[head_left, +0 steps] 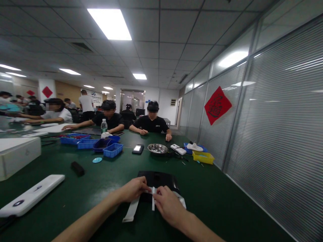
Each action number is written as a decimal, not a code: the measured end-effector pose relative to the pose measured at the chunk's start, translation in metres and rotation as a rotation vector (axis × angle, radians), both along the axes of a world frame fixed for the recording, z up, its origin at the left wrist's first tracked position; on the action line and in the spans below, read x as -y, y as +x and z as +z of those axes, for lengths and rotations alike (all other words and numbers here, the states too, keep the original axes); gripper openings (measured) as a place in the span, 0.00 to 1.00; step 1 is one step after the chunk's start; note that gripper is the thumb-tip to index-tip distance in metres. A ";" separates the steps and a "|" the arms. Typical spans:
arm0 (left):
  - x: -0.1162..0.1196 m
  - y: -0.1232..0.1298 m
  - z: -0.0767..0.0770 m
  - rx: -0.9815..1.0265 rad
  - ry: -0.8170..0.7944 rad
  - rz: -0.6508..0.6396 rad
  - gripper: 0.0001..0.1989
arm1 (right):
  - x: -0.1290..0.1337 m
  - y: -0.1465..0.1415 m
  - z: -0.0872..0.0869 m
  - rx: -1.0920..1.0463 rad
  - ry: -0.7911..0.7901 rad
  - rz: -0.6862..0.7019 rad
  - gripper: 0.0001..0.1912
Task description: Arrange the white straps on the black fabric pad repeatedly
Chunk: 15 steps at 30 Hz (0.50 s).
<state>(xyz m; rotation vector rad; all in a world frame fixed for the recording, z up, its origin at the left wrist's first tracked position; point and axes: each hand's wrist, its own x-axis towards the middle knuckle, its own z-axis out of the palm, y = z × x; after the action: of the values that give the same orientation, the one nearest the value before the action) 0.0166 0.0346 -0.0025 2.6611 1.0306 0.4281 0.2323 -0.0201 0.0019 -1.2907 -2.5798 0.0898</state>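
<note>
Slip risk: the strip (153, 202) is slim and soft-looking, so right hand (168, 204) could lose it if the fingertips ease off; only a small bit sits between them and left hand (134, 189).
Twist risk: strap (132, 211) hangs loose below left hand; an uneven pull could turn it over or skew it.
Shift risk: the case (164, 179) lies just beyond both hands with no visible clamp; a hard tug could slide it on the surface (217, 205).
Blind spot: fingers cover where strip and strap meet, so a bad alignment there could go unnoticed.
Left hand: narrow, fingertips closed on the strap's upper part, against the case's near side.
Right hand: narrow, thumb and fingers pinching the strip, just beside left fingertips.
Strip: white, narrow, fairly straight, between the hands, tail pointing back toward the wearer.
Strap: off-white, wider, flat, squared free end, slanting down from under left hand.
Case: black, glossy, rounded corners, dark recess at top; near edge partly hidden by hands.
Loose piece: white (182, 201), past right hand's outer side, beside case; can't tell if it joins the strap.
</note>
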 end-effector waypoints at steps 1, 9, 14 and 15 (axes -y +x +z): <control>0.000 0.000 0.000 0.001 -0.005 0.002 0.16 | 0.004 0.001 0.000 0.008 -0.001 0.003 0.17; -0.003 0.000 -0.004 0.026 -0.012 0.007 0.16 | 0.019 0.004 -0.012 0.064 0.006 0.038 0.20; -0.004 0.001 -0.005 0.037 -0.005 -0.002 0.16 | 0.018 0.006 -0.017 0.074 0.021 0.045 0.17; -0.004 0.001 -0.005 0.038 -0.006 0.000 0.16 | 0.016 0.005 -0.015 0.068 0.020 0.038 0.17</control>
<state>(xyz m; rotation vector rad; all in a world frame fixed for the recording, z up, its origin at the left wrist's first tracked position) 0.0174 0.0388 -0.0072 2.6375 1.0191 0.4726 0.2371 -0.0366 -0.0135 -1.2596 -2.6557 0.0279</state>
